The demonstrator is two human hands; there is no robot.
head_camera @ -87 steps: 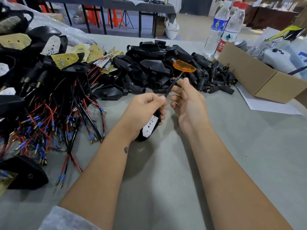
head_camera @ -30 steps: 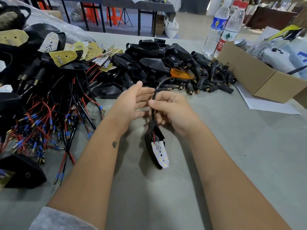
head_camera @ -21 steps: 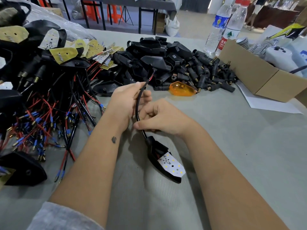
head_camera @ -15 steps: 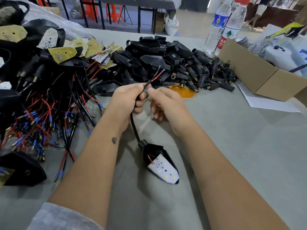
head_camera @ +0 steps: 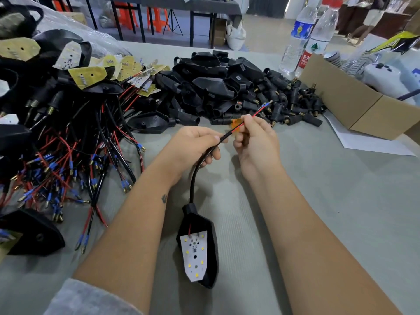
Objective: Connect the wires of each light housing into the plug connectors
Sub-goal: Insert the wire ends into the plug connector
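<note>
Both hands now separate the leads: left hand [head_camera: 193, 146] grips cable [head_camera: 193, 178], right hand [head_camera: 254, 142] pinches red wire [head_camera: 250, 118]. Next: fetch a plug connector [head_camera: 311, 120].

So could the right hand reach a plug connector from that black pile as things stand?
Probably yes: the plug connectors lie just beyond the right hand with nothing between, but it pinches the red wire.

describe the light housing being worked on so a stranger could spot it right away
On the grey cloth table, look between the person's forearms, nearer than both piles. The black teardrop-shaped light housing lies alone, white LED board facing up, its black cable rising to the left hand, with the right hand pinching its red wire. The other housings lie heaped and unheld.
</note>
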